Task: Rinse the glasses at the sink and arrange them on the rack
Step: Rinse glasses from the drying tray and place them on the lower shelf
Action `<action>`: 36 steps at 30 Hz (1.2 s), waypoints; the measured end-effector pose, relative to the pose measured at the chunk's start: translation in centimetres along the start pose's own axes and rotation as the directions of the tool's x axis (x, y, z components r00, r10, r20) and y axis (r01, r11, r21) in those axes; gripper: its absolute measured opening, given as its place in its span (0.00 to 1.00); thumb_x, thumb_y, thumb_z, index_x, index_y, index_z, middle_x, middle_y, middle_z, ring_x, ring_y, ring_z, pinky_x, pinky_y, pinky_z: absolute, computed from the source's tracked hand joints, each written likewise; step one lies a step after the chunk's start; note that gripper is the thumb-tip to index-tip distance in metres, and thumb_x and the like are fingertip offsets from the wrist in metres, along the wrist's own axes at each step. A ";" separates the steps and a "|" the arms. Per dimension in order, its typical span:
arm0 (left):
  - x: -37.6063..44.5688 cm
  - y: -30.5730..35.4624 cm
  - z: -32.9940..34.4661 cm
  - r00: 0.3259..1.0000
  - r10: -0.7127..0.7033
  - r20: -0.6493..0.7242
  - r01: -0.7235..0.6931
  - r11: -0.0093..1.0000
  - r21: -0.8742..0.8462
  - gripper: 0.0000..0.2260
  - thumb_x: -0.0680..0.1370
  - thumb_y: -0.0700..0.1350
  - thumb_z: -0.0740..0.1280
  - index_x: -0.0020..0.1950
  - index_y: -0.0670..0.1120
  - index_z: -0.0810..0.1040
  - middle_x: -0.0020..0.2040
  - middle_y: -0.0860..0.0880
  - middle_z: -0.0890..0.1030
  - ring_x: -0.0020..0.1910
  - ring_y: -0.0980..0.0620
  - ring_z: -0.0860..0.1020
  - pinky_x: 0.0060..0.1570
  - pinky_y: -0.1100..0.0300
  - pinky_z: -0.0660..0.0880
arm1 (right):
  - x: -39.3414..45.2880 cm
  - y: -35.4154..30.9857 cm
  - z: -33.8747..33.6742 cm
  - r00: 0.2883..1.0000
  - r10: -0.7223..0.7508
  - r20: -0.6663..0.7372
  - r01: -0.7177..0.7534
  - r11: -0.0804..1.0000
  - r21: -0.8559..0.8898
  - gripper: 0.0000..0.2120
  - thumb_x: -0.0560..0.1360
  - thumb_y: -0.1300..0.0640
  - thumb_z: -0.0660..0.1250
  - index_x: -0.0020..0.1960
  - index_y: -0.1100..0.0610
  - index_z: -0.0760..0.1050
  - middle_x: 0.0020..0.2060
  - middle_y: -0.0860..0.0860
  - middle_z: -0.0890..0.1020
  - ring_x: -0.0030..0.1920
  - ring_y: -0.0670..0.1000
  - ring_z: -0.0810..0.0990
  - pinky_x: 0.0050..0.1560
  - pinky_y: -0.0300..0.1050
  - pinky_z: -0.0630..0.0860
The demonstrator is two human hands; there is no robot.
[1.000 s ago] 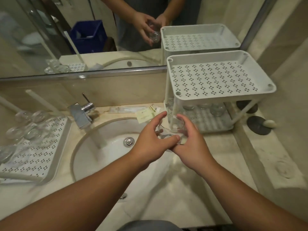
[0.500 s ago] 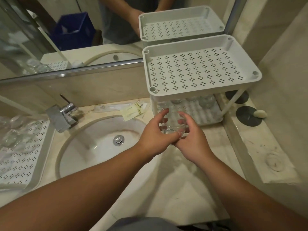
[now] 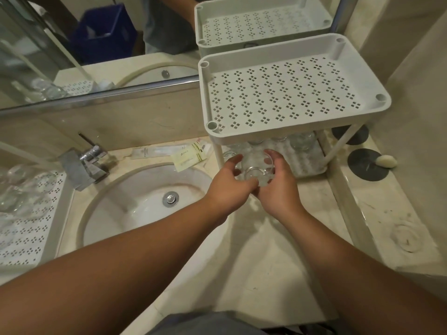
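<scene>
— Which step is in hand?

— Placement, it is judged. A clear drinking glass (image 3: 257,165) is clasped between the left hand (image 3: 228,189) and the right hand (image 3: 278,187), each grip curled round its wall, just in front of the two-tier rack (image 3: 297,131), at the mouth of the lower tier.

— What is called for next?

— The glass is to be slid under the upper tray, beside the glasses (image 3: 300,141) already stood on the rack's lower tier, with the rack's front post avoided.
</scene>
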State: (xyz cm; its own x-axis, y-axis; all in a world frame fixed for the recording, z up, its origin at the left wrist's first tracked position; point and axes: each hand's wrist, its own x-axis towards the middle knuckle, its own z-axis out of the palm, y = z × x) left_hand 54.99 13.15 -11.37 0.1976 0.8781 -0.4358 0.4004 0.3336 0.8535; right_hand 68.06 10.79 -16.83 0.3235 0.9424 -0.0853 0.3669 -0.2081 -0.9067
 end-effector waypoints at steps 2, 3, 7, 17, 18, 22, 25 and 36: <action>0.3 -0.4 -0.2 0.999 -0.036 0.002 0.036 0.999 0.000 0.34 0.71 0.48 0.72 0.76 0.56 0.65 0.65 0.50 0.74 0.60 0.50 0.78 0.49 0.58 0.78 | 0.9 0.4 0.3 0.999 0.002 -0.041 -0.003 1.000 -0.012 0.42 0.65 0.60 0.79 0.73 0.49 0.64 0.65 0.51 0.73 0.62 0.50 0.75 0.63 0.50 0.75; 0.4 -0.6 -0.3 0.999 -0.051 0.007 0.051 0.999 0.014 0.32 0.72 0.49 0.72 0.75 0.55 0.66 0.66 0.49 0.74 0.60 0.50 0.78 0.46 0.60 0.76 | 1.4 0.7 0.4 0.998 0.007 -0.057 -0.008 1.000 -0.016 0.41 0.65 0.59 0.79 0.73 0.49 0.64 0.65 0.50 0.73 0.62 0.50 0.75 0.63 0.48 0.74; 0.9 -2.1 -1.0 0.998 -0.028 0.054 0.005 0.924 0.381 0.28 0.76 0.49 0.67 0.76 0.53 0.67 0.72 0.48 0.72 0.67 0.48 0.74 0.51 0.64 0.70 | 3.3 2.1 1.0 0.993 -0.009 -0.114 -0.002 0.996 -0.094 0.40 0.65 0.59 0.79 0.72 0.50 0.65 0.64 0.51 0.74 0.63 0.50 0.74 0.60 0.41 0.71; 1.4 -4.2 -1.3 0.969 -0.035 0.245 -0.187 0.545 0.817 0.33 0.78 0.53 0.63 0.81 0.54 0.54 0.79 0.49 0.61 0.74 0.46 0.66 0.66 0.47 0.72 | 5.5 4.7 2.5 0.990 0.054 -0.131 -0.072 0.988 -0.136 0.39 0.65 0.53 0.79 0.69 0.43 0.62 0.62 0.47 0.75 0.61 0.57 0.73 0.58 0.56 0.76; 1.5 -4.2 -1.2 0.968 -0.034 0.249 -0.194 0.531 0.825 0.33 0.78 0.53 0.63 0.81 0.54 0.54 0.79 0.50 0.61 0.74 0.46 0.66 0.65 0.47 0.72 | 5.6 4.8 2.6 0.991 0.055 -0.123 -0.072 0.987 -0.140 0.39 0.65 0.53 0.79 0.69 0.43 0.62 0.62 0.47 0.75 0.61 0.57 0.73 0.58 0.56 0.76; 1.8 -4.4 -1.1 0.961 -0.075 0.266 -0.193 0.505 0.841 0.32 0.78 0.52 0.63 0.80 0.54 0.54 0.78 0.51 0.63 0.74 0.46 0.67 0.63 0.48 0.73 | 5.9 5.1 3.0 0.990 0.051 -0.133 -0.075 0.981 -0.179 0.38 0.66 0.52 0.79 0.70 0.42 0.63 0.62 0.45 0.76 0.60 0.55 0.71 0.57 0.53 0.76; 1.8 -4.6 -1.0 0.955 -0.091 0.281 -0.200 0.502 0.841 0.32 0.78 0.52 0.63 0.80 0.53 0.54 0.79 0.51 0.60 0.74 0.46 0.66 0.64 0.48 0.72 | 6.1 5.2 3.1 0.989 0.045 -0.141 -0.073 0.978 -0.196 0.36 0.66 0.51 0.78 0.67 0.39 0.62 0.60 0.43 0.77 0.58 0.52 0.69 0.54 0.51 0.75; 2.0 -5.3 -1.1 0.948 -0.080 0.309 -0.241 0.456 0.857 0.32 0.77 0.50 0.65 0.79 0.51 0.58 0.77 0.50 0.60 0.69 0.44 0.72 0.58 0.50 0.75 | 8.0 4.5 3.5 0.991 0.008 -0.137 -0.033 0.982 -0.184 0.37 0.65 0.55 0.80 0.68 0.47 0.65 0.64 0.46 0.78 0.61 0.49 0.78 0.51 0.36 0.70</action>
State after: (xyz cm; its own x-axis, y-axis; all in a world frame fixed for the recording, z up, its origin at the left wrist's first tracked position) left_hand 52.24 13.54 -16.48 0.4318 0.6994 -0.5696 0.9016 -0.3532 0.2499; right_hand 69.29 18.29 -23.07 0.4428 0.8959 -0.0353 0.5101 -0.2841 -0.8118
